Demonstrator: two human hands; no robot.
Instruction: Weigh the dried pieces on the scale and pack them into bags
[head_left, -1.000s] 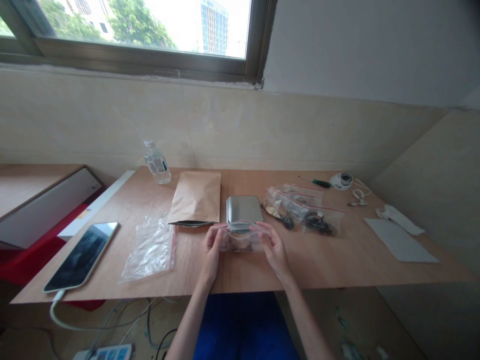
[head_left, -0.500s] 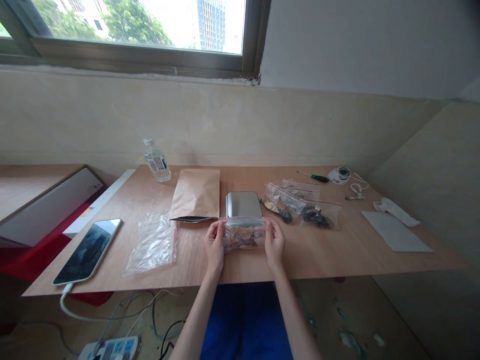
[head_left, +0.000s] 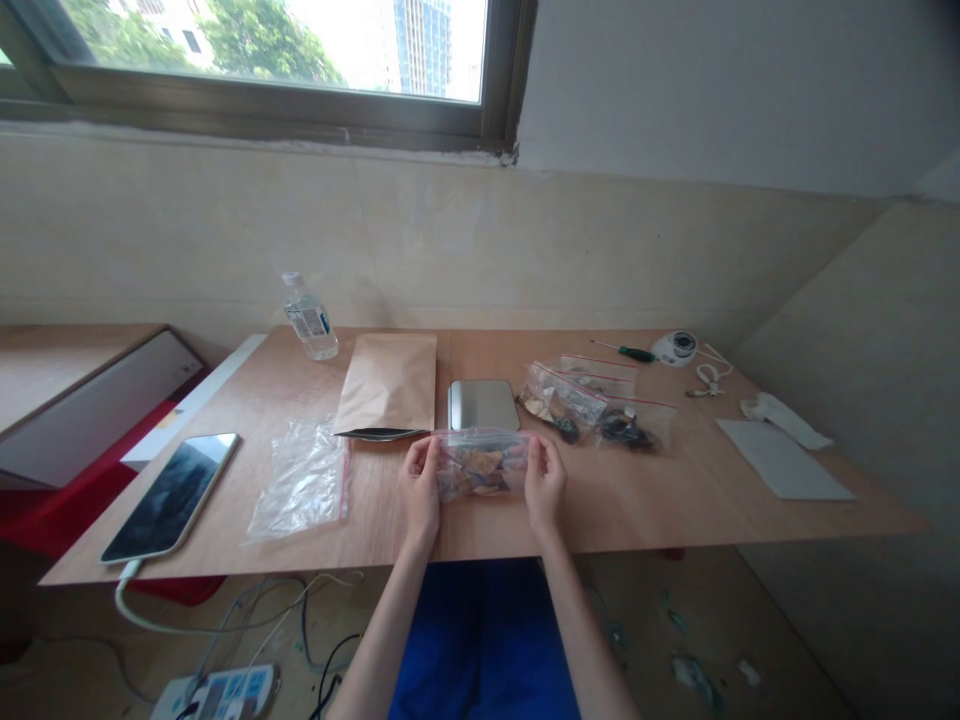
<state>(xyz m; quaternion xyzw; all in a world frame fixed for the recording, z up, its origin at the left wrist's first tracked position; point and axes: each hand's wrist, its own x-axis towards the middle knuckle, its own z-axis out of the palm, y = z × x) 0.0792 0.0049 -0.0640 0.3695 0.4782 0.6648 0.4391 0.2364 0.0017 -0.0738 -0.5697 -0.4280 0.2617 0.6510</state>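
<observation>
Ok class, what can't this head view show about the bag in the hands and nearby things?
Zip bag: contents too small to identify through plastic; ends hidden by left hand and right hand.
Power strip: cut off by bottom edge.
Kraft envelope: dark item inside mostly hidden by the paper.

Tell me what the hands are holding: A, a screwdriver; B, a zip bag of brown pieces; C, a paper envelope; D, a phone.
B: the left hand and right hand grip opposite ends of the zip bag of brown pieces.
</observation>
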